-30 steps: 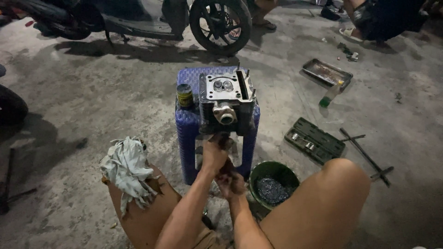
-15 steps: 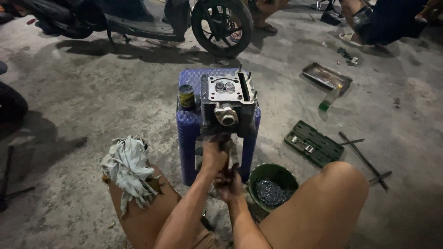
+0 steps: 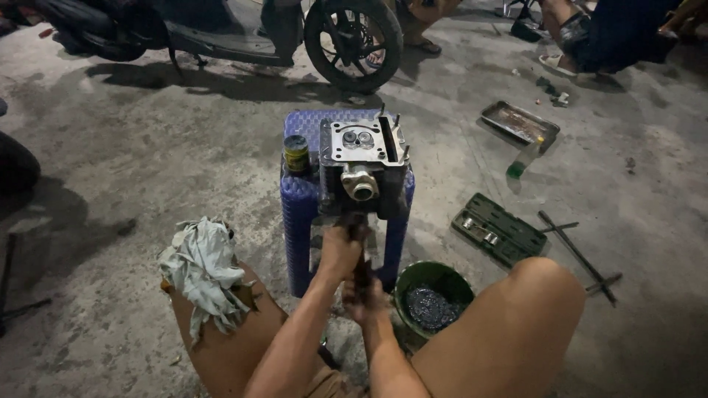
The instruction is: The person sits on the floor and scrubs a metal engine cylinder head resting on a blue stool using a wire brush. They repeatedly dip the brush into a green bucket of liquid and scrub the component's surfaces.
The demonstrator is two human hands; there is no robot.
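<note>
- Down at the left edge of my view, a crumpled grey rag lies draped over my left knee, not touched by either hand.
- Just right of it, my left forearm runs up and forward from the bottom of the frame; the left hand is closed in a fist around the upper part of a dark tool handle, right under the engine part.
- My right hand sits lower and nearer to me, wrapped round the same handle below the left; its fingers are curled, though I cannot tell how tightly.
- That handle has its long axis running roughly from me upward toward the part, its far end hidden where it meets the metal.
- Ahead of the hands, the metal cylinder head stands on a blue plastic stool, its flat face with two round valve seats turned upward and a round port facing me.
- A small green-topped tin stands on the stool just left of the cylinder head.
- Right of my hands, a green bowl of dark liquid sits on the concrete beside my right knee.
- Further right, a socket case lies open, with a cross wrench next to it and a metal tray beyond.
</note>
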